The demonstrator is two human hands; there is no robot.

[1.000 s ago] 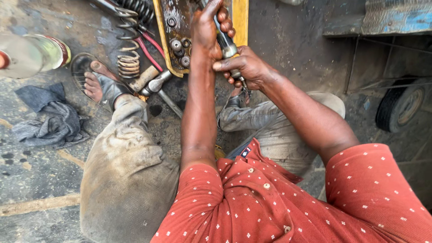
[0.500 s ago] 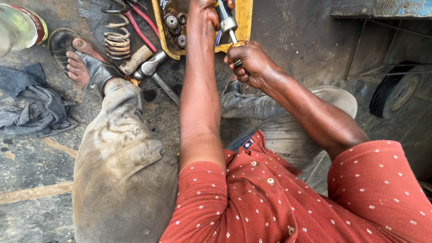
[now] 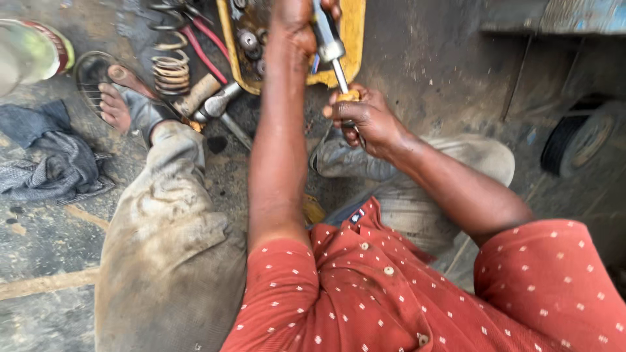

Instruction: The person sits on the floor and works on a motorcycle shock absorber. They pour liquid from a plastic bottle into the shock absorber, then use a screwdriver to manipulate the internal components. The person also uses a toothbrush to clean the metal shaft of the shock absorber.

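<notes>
Firmly closed: right hand (image 3: 365,120) around a screwdriver (image 3: 334,58) handle (yellow, mostly hidden).

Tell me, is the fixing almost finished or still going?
Still going. Loose parts, a coil spring and nuts, already lie out by the yellow tray. The left hand steadies a metal tool while the right hand grips its handle. Nothing looks put back together yet.

Roadside repair workshop: oily ground (image 3: 39,234), coil springs (image 3: 171,70), yellow tray of bolts (image 3: 352,39), tyre (image 3: 574,140).
</notes>
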